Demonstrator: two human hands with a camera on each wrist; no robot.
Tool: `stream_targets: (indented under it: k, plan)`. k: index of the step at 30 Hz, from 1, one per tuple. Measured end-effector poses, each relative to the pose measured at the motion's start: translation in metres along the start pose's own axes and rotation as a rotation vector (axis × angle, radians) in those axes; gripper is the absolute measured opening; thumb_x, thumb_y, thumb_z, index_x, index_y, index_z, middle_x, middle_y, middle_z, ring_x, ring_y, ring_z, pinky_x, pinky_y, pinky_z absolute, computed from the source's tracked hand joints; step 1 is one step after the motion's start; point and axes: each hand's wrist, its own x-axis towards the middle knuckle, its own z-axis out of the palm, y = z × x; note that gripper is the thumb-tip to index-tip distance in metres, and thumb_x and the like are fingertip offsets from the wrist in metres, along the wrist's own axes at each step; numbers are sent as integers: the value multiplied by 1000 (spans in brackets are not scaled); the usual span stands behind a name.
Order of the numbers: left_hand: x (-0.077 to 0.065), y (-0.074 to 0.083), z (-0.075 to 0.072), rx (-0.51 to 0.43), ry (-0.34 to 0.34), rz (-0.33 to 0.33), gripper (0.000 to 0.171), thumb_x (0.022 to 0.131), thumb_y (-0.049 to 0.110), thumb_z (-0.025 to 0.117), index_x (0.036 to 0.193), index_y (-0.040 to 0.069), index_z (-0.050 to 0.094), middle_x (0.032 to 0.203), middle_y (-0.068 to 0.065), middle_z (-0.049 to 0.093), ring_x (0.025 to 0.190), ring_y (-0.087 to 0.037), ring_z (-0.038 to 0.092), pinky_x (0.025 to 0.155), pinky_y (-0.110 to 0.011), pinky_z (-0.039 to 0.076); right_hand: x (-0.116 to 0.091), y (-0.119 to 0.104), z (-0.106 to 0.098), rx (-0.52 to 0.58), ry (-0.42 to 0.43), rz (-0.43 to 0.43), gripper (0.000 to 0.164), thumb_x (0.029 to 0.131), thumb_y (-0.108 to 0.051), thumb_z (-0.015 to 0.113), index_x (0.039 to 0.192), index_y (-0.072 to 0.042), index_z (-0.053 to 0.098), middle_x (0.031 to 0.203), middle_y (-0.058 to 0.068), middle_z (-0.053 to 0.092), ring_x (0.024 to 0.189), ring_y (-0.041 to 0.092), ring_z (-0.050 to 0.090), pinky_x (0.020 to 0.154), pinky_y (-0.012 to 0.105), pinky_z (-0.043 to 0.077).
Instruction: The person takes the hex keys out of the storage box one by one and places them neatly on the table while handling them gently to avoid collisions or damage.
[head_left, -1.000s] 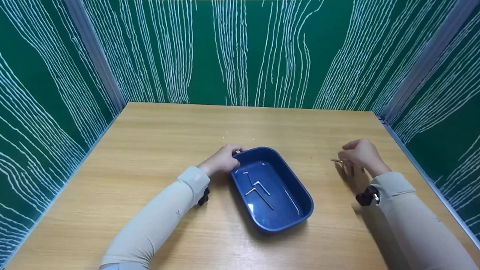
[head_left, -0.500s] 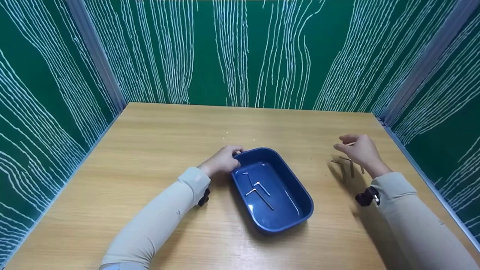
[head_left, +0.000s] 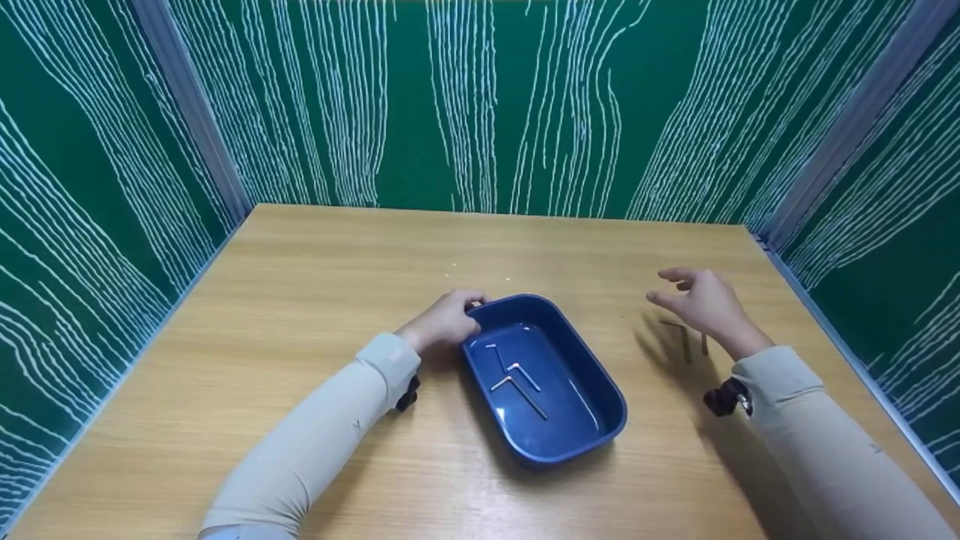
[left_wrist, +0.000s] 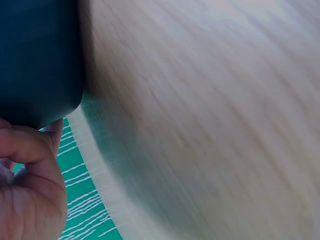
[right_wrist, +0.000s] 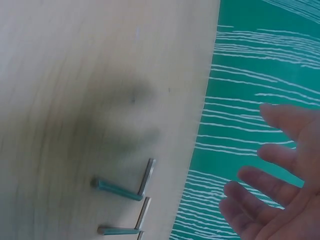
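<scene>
My left hand [head_left: 444,318] grips the upper-left corner of a blue plastic bin [head_left: 609,420], thumb at the rim. In the left wrist view, curled fingers [left_wrist: 30,150] meet the dark bin's end [left_wrist: 42,55]. Several L-shaped hex keys lie about: three are inside the bin, among them a longer hex key [head_left: 529,399]. My right hand [head_left: 705,304] hovers above the table's right side with its fingers spread and holds nothing. Beneath it lies a hex key [head_left: 686,343], with others partly covered by the hand. Two of them show in the right wrist view, the upper hex key [right_wrist: 117,189] in full.
The wooden table [head_left: 315,270] is bounded by green walls [head_left: 409,112] with white wavy lines. A few tiny pale specks [head_left: 508,279] dot the table beyond the bin.
My right hand has lifted off the hex keys and drifted left, its fingers spreading. The hex keys beneath it have come into sight on the table. My left hand and the bin have stayed put.
</scene>
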Motion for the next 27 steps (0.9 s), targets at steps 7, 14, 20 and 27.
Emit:
stream_targets:
  k: [7,14,20,27]
  plan:
    - [0,0,1,-11,-4,-2,42,86,-8,57,124,4,70,113,-15,71,95,-23,62,80,-30,50,-3,-11,0,-20,18,-65,67,102,-39,75,153,1,57,154,32,56,143,55,51,112,70,47]
    - [0,1,0,-14,-6,-9,44,86,-8,57,127,3,69,114,-16,71,96,-24,62,78,-30,51,-7,-24,5,0,-1,-66,68,101,-37,75,156,-2,55,157,31,54,145,54,49,108,66,53]
    - [1,1,0,-17,-8,-25,44,87,-7,57,128,5,69,120,-17,71,102,-26,64,87,-34,54,-12,-34,7,8,-2,-94,66,101,-35,76,155,-3,56,158,29,55,146,53,49,104,64,56]
    - [1,1,1,-9,-1,-17,44,87,-8,57,128,4,69,118,-17,71,101,-26,64,87,-35,54,-17,-46,9,18,-14,-112,65,101,-35,77,155,-5,58,158,27,55,146,53,49,110,68,50]
